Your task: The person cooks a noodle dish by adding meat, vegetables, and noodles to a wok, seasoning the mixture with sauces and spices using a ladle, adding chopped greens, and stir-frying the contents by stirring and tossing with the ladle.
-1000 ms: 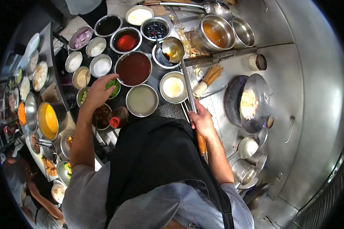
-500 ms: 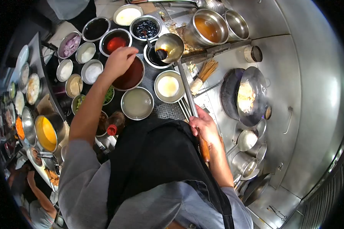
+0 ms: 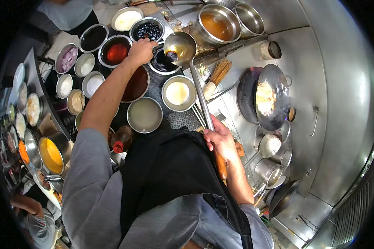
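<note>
My right hand point(image 3: 221, 139) is wrapped round the handle of a long steel ladle point(image 3: 201, 93). The ladle's bowl, with some dark liquid in it, hangs over the rim of a bowl of dark sauce point(image 3: 163, 63). My left hand point(image 3: 142, 50) reaches over the bowls, its fingers closed at the small black handle of a spoon by the ladle. Just beyond it is a bowl of glossy black sauce point(image 3: 147, 30). A bowl of red liquid point(image 3: 115, 52) lies left of my left hand, and a dark red sauce point(image 3: 137, 85) is partly under my forearm.
A wok point(image 3: 274, 97) with food sits tilted at the right, near a bamboo brush point(image 3: 220, 72). Pots of brown liquid point(image 3: 218, 25) stand at the back. A red-capped bottle point(image 3: 121, 140) is near my apron. At lower left, a co-worker's arm point(image 3: 28, 204) shows.
My left hand has moved from the green herbs across the red sauces to the small black handle. The ladle, still in my right hand, stays over the dark sauce bowl. The view has shifted.
</note>
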`<control>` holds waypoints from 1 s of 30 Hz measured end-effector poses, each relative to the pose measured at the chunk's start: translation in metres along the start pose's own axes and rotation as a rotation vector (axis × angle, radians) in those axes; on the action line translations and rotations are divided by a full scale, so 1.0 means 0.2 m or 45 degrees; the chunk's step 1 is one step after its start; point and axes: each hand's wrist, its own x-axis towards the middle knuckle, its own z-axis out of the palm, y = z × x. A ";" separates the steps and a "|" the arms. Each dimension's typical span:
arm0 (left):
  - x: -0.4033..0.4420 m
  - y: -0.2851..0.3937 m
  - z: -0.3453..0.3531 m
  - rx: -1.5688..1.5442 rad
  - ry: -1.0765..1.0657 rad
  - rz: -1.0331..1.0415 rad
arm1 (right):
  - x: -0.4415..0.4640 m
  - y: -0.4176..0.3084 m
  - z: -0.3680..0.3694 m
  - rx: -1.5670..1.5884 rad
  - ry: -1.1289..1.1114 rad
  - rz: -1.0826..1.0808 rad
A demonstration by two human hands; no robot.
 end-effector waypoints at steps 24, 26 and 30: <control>-0.03 -0.38 0.08 -2.133 0.852 -1.059 | 0.17 -0.17 0.08 0.450 -0.016 0.017; -0.06 -0.35 0.04 -2.097 0.868 -1.019 | 0.25 -0.21 0.11 0.359 -0.038 -0.043; -0.08 -0.26 -0.05 -1.945 0.884 -0.880 | 0.44 -0.26 0.16 0.233 0.004 -0.079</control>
